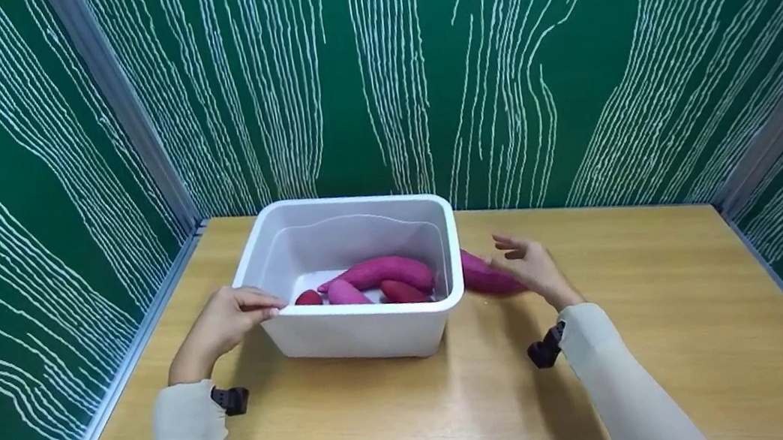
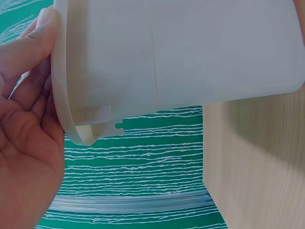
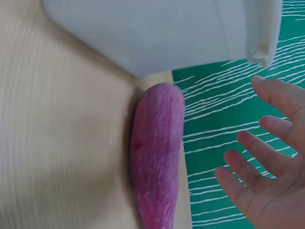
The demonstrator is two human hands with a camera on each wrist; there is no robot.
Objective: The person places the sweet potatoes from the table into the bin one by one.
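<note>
A white plastic bin (image 1: 361,334) stands on the table, and my left hand (image 1: 224,324) pinches its near left rim between thumb and fingers. In the left wrist view the thumb (image 2: 45,33) lies against that rim. My right hand (image 1: 536,269) hovers above a purple sweet potato (image 3: 157,148) lying just right of the bin, its fingers spread and holding nothing. Inside the bin lie a long purple sweet potato (image 1: 394,271), a shorter pink one (image 1: 347,293) and two red pieces, one at the left (image 1: 309,298) and one at the right (image 1: 402,292), partly hidden by the front wall.
The wooden table (image 1: 642,338) is bounded at the back and sides by green panels (image 1: 344,90) with white wavy lines. Metal posts (image 1: 126,103) stand at the back corners. A dark wrist camera (image 1: 546,348) sits on the right cuff, another (image 1: 232,400) on the left.
</note>
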